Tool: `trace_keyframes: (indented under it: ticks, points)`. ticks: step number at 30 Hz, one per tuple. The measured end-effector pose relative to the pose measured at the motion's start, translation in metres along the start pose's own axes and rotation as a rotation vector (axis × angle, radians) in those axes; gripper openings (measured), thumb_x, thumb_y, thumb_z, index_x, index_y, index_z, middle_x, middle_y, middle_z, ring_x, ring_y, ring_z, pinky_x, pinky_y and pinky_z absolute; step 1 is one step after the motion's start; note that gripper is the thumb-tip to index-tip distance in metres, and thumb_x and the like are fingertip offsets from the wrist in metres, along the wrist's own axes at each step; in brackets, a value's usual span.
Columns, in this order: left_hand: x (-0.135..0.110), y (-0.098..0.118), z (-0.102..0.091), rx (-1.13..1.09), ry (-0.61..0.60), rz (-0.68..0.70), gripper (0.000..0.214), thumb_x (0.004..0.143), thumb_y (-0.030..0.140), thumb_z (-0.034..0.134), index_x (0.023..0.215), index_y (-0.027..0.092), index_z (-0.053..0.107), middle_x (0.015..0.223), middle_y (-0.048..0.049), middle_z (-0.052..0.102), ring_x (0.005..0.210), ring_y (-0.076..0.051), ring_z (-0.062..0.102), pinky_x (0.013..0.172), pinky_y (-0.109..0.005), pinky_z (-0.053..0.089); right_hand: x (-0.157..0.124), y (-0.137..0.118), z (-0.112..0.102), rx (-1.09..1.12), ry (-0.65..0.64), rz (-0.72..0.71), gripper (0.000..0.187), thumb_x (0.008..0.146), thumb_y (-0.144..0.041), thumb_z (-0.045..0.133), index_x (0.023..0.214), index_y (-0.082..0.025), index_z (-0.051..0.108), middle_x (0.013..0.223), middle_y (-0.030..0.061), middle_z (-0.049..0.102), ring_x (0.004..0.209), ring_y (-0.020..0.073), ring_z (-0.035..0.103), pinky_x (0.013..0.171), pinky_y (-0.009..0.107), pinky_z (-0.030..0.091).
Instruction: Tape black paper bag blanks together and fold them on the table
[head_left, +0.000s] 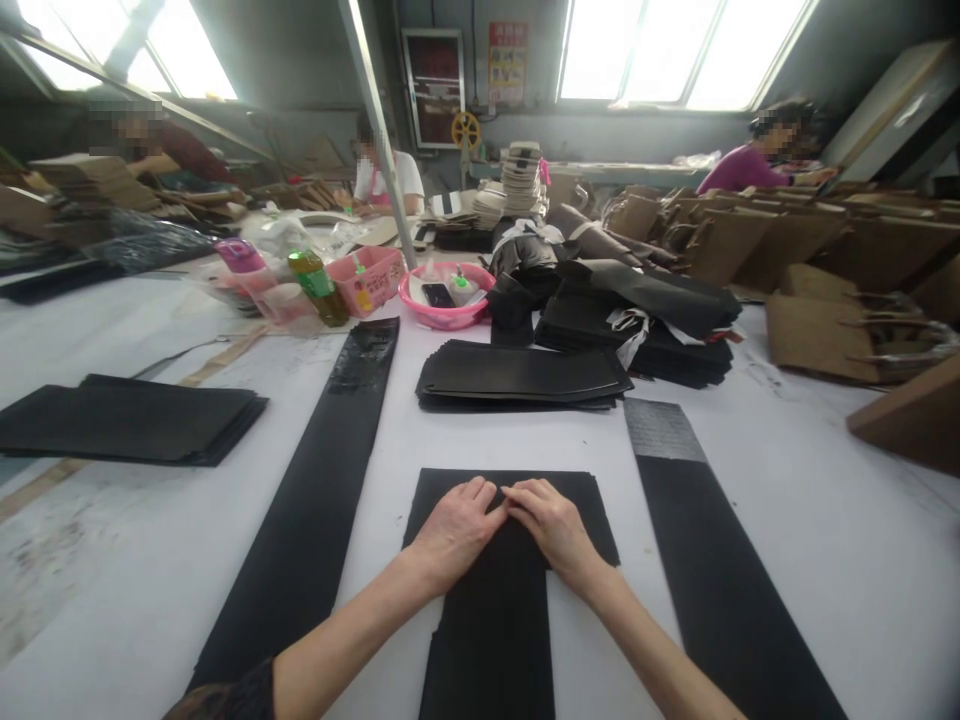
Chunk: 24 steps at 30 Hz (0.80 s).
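Over a black sheet on the white table, my left hand and my right hand meet at the fingertips. A long black strip runs from the bottom edge up onto the sheet and beneath my hands. Both hands have their fingers bent and pressed together at the strip's far end. My fingers hide the exact grip. Just beyond them lies a stack of black panels.
Long black strips lie to the left and right. Another black stack is far left. Behind are a pink basin with a phone, a bottle, a pole and brown bags. Several people work farther back.
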<state>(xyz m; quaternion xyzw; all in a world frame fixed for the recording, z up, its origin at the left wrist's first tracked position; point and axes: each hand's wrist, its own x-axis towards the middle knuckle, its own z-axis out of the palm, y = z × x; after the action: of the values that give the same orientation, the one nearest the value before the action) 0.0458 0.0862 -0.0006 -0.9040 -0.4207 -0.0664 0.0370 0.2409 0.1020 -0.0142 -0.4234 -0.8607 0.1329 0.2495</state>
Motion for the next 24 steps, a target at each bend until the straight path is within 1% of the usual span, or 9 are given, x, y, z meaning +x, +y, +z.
trace_keyframes:
  ticks: [2,4,8,12,15,18,20,22,24]
  points:
    - [-0.006,-0.009,0.004,-0.106,0.054,-0.018,0.031,0.091,0.009,0.046,0.12,0.017,0.051,0.107,-0.0073,0.057,0.104,-0.021,0.055,0.088,-0.034,0.051,0.002,-0.001,0.007,-0.013,-0.018,-0.014,0.031,0.09,-0.019,0.058,0.121,-0.025,0.056,0.108,0.0027,0.061,0.096,0.0172,0.056,0.084,0.03,0.051]
    - [-0.011,-0.018,0.009,-0.179,0.088,-0.021,0.03,0.093,0.009,0.043,0.121,0.017,0.051,0.11,-0.0062,0.057,0.107,-0.018,0.055,0.092,-0.03,0.05,0.003,0.001,0.009,-0.035,-0.04,-0.028,0.032,0.09,-0.02,0.058,0.121,-0.026,0.056,0.108,0.0028,0.06,0.094,0.018,0.055,0.083,0.031,0.05]
    - [-0.016,-0.034,0.011,-0.265,0.096,0.035,0.025,0.094,0.013,0.041,0.115,0.017,0.055,0.11,-0.0057,0.058,0.11,-0.017,0.055,0.094,-0.028,0.049,0.002,0.002,0.007,-0.077,-0.082,-0.056,0.03,0.092,-0.019,0.054,0.12,-0.029,0.058,0.106,0.002,0.059,0.091,0.0177,0.054,0.08,0.031,0.049]
    - [-0.017,-0.042,0.011,-0.238,0.1,0.121,0.025,0.096,0.014,0.04,0.116,0.015,0.054,0.114,-0.0077,0.058,0.117,-0.019,0.052,0.097,-0.031,0.049,0.002,0.0,0.005,-0.137,-0.115,-0.075,0.034,0.093,-0.018,0.051,0.124,-0.031,0.055,0.111,0.003,0.057,0.095,0.0179,0.053,0.082,0.032,0.048]
    - [-0.018,-0.043,0.014,-0.194,0.129,0.16,0.025,0.096,0.012,0.04,0.118,0.013,0.053,0.117,-0.0102,0.057,0.121,-0.02,0.05,0.102,-0.033,0.047,0.003,-0.003,0.004,-0.211,-0.157,-0.103,0.038,0.093,-0.014,0.051,0.128,-0.029,0.052,0.114,0.0042,0.057,0.096,0.0185,0.053,0.081,0.032,0.047]
    - [-0.02,-0.042,0.014,-0.157,0.159,0.16,0.026,0.094,0.01,0.042,0.118,0.009,0.053,0.118,-0.0123,0.057,0.121,-0.021,0.051,0.103,-0.033,0.046,0.003,-0.006,0.004,-0.265,-0.182,-0.128,0.04,0.092,-0.012,0.05,0.129,-0.025,0.05,0.115,0.0059,0.057,0.095,0.0194,0.053,0.08,0.033,0.048]
    - [-0.019,-0.041,0.013,-0.146,0.174,0.156,0.025,0.094,0.01,0.043,0.117,0.01,0.053,0.117,-0.0117,0.058,0.12,-0.02,0.051,0.103,-0.032,0.046,0.001,-0.006,0.006,-0.296,-0.169,-0.141,0.04,0.091,-0.01,0.05,0.128,-0.025,0.051,0.117,0.0066,0.057,0.095,0.0202,0.054,0.081,0.034,0.049]
    - [-0.018,-0.04,0.012,-0.142,0.19,0.156,0.023,0.094,0.011,0.043,0.115,0.011,0.054,0.113,-0.0098,0.06,0.117,-0.019,0.053,0.101,-0.03,0.048,-0.001,-0.003,0.01,-0.328,-0.126,-0.165,0.042,0.088,-0.007,0.05,0.127,-0.025,0.053,0.118,0.0064,0.058,0.096,0.0207,0.056,0.081,0.034,0.05]
    - [-0.016,-0.04,0.013,-0.128,0.213,0.167,0.02,0.094,0.012,0.046,0.111,0.012,0.055,0.107,-0.0081,0.061,0.113,-0.018,0.056,0.097,-0.027,0.05,-0.002,0.003,0.014,-0.382,-0.043,-0.214,0.045,0.086,-0.007,0.049,0.126,-0.027,0.054,0.114,0.0054,0.061,0.095,0.0211,0.059,0.08,0.034,0.052]
